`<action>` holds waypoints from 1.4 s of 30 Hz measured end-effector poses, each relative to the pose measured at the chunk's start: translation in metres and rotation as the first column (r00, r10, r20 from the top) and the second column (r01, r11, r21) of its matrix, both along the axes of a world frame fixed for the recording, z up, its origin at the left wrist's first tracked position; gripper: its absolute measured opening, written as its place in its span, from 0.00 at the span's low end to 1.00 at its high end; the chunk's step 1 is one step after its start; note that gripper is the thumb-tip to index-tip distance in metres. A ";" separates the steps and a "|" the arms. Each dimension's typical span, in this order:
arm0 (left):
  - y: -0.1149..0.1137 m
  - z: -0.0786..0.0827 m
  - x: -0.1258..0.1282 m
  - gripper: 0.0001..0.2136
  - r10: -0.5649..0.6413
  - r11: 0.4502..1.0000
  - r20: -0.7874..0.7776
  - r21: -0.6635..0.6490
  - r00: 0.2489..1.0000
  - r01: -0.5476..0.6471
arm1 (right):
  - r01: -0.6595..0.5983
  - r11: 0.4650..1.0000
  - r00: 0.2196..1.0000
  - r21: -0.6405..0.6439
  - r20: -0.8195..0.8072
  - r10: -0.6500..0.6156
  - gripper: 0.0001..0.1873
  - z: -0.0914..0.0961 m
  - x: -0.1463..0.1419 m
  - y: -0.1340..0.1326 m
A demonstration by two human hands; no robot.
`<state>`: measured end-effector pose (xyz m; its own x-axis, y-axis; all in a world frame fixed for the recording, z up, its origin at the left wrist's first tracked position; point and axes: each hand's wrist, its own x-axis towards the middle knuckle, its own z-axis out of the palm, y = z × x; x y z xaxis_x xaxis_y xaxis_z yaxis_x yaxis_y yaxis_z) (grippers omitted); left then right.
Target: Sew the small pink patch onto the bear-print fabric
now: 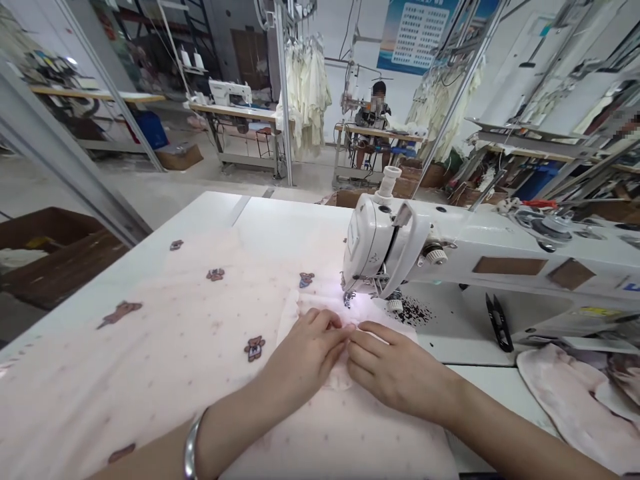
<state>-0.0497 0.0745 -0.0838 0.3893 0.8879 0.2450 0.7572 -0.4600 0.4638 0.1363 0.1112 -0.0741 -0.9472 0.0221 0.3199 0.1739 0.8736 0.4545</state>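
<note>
Pale pink fabric [200, 347] printed with small bears and dots spreads over the white sewing table. On top of it, just in front of the needle, lies a smaller pink fabric piece [320, 303] with a gathered edge. My left hand [310, 350] pinches this piece between thumb and fingers. Against it, fingertips nearly touching, my right hand [395, 367] also has its fingers closed on the piece. The white sewing machine [373, 250] stands right behind both hands, its lit needle area over the fabric. The fingers hide part of the gathered edge.
Black thread snips [499, 323] lie on the machine bed at the right, near scattered dark specks. More pink fabric [575, 400] is piled at the right edge. A cardboard box [55, 260] stands left of the table. Beyond, a person [377, 113] sits at another machine.
</note>
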 end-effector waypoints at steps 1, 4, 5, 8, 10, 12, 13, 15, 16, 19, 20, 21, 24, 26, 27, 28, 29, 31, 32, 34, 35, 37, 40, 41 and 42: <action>0.000 0.000 0.000 0.12 -0.003 1.000 0.001 0.002 1.000 0.003 | 0.009 1.000 0.998 -0.011 -0.060 -0.010 0.15 -0.004 -0.001 0.000; 0.001 0.000 -0.002 0.11 -0.010 1.000 0.008 -0.008 1.000 0.010 | 0.072 0.994 0.964 -0.087 -0.251 -0.092 0.18 -0.017 -0.001 -0.005; 0.001 0.000 -0.002 0.12 -0.013 1.000 0.007 -0.017 1.000 0.013 | 0.091 0.989 0.955 -0.121 -0.272 -0.121 0.18 -0.021 0.000 -0.008; 0.001 0.002 -0.003 0.13 -0.020 0.999 -0.018 -0.037 1.000 0.019 | 0.125 0.971 0.968 -0.204 -0.191 -0.164 0.14 -0.027 0.007 -0.017; 0.000 0.002 -0.003 0.14 -0.016 0.999 -0.040 -0.029 0.999 0.015 | 0.145 0.961 0.974 -0.235 -0.138 -0.180 0.11 -0.028 0.011 -0.021; 0.000 0.001 -0.004 0.14 -0.013 1.000 -0.067 -0.021 0.998 0.011 | 0.142 0.949 0.965 -0.283 -0.173 -0.196 0.10 -0.029 0.011 -0.022; 0.000 0.001 -0.004 0.15 -0.014 1.000 -0.080 -0.020 0.997 0.012 | 0.134 0.942 0.955 -0.307 -0.215 -0.206 0.10 -0.030 0.010 -0.022; 0.001 0.001 -0.004 0.16 -0.020 1.000 -0.096 -0.019 0.995 0.018 | 0.130 0.938 0.927 -0.322 -0.295 -0.230 0.10 -0.029 0.006 -0.023; 0.001 0.000 -0.004 0.16 -0.025 1.000 -0.097 -0.016 0.995 0.024 | 0.147 0.941 0.918 -0.306 -0.312 -0.244 0.12 -0.029 0.003 -0.024; 0.002 -0.001 -0.004 0.15 -0.031 1.000 -0.069 0.001 0.997 0.031 | 0.225 0.953 0.917 -0.203 -0.286 -0.277 0.16 -0.024 -0.004 -0.027; 0.002 -0.001 -0.004 0.16 -0.030 1.000 -0.056 -0.001 0.998 0.030 | 0.239 0.956 0.922 -0.170 -0.269 -0.279 0.17 -0.022 -0.006 -0.028; 0.002 -0.001 -0.004 0.16 -0.031 1.000 -0.041 -0.004 0.999 0.030 | 0.241 0.959 0.928 -0.146 -0.255 -0.272 0.17 -0.020 -0.007 -0.028; 0.002 -0.001 -0.004 0.16 -0.031 0.999 -0.011 -0.013 0.999 0.031 | 0.217 0.969 0.938 -0.115 -0.249 -0.240 0.16 -0.018 -0.009 -0.027; 0.002 0.000 -0.005 0.15 -0.027 1.000 0.001 -0.017 1.000 0.027 | 0.222 0.968 0.925 -0.113 -0.288 -0.246 0.15 -0.020 -0.009 -0.026; 0.001 0.001 -0.006 0.14 -0.024 0.999 0.004 -0.022 1.000 0.024 | 0.227 0.967 0.920 -0.117 -0.300 -0.252 0.15 -0.023 -0.009 -0.026; 0.001 0.001 -0.006 0.13 -0.024 0.999 0.003 -0.028 1.000 0.024 | 0.228 0.966 0.921 -0.123 -0.294 -0.254 0.15 -0.025 -0.008 -0.027; 0.001 0.002 -0.007 0.13 -0.025 0.999 -0.004 -0.034 1.000 0.025 | 0.223 0.966 0.929 -0.134 -0.270 -0.252 0.15 -0.027 -0.007 -0.028; 0.000 0.002 -0.007 0.16 -0.029 0.999 -0.055 -0.042 0.998 0.026 | 0.209 0.962 0.948 -0.174 -0.206 -0.243 0.15 -0.032 -0.004 -0.031; 0.000 0.002 -0.008 0.18 -0.026 0.999 -0.096 -0.032 0.995 0.023 | 0.203 0.957 0.949 -0.206 -0.201 -0.244 0.15 -0.033 -0.002 -0.033; 0.000 0.001 -0.009 0.21 -0.020 1.000 -0.192 0.011 0.981 0.023 | 0.187 0.937 0.927 -0.295 -0.263 -0.268 0.14 -0.034 0.001 -0.038; 0.000 0.000 -0.010 0.21 -0.024 0.999 -0.231 0.037 0.973 0.034 | 0.170 0.923 0.909 -0.346 -0.307 -0.283 0.13 -0.033 0.002 -0.040; 0.001 -0.002 -0.013 0.20 -0.050 0.994 -0.261 0.085 0.964 0.075 | 0.130 0.888 0.884 -0.440 -0.355 -0.305 0.14 -0.029 0.006 -0.044; 0.002 -0.005 -0.018 0.17 -0.095 0.980 -0.244 0.149 0.965 0.134 | 0.083 0.795 0.893 -0.600 -0.310 -0.327 0.14 -0.022 0.013 -0.044; 0.003 -0.006 -0.019 0.15 -0.100 0.975 -0.241 0.172 0.965 0.144 | 0.066 0.741 0.888 -0.668 -0.300 -0.349 0.13 -0.019 0.015 -0.042; 0.003 -0.007 -0.019 0.14 -0.105 0.970 -0.243 0.187 0.964 0.152 | 0.055 0.681 0.870 -0.730 -0.300 -0.392 0.13 -0.017 0.016 -0.037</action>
<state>-0.0692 0.0777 -0.0903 0.5637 0.7677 0.3048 0.7603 -0.6265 0.1715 0.1526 0.0740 -0.0908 -0.6656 0.5840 0.4647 0.4224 0.8081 -0.4106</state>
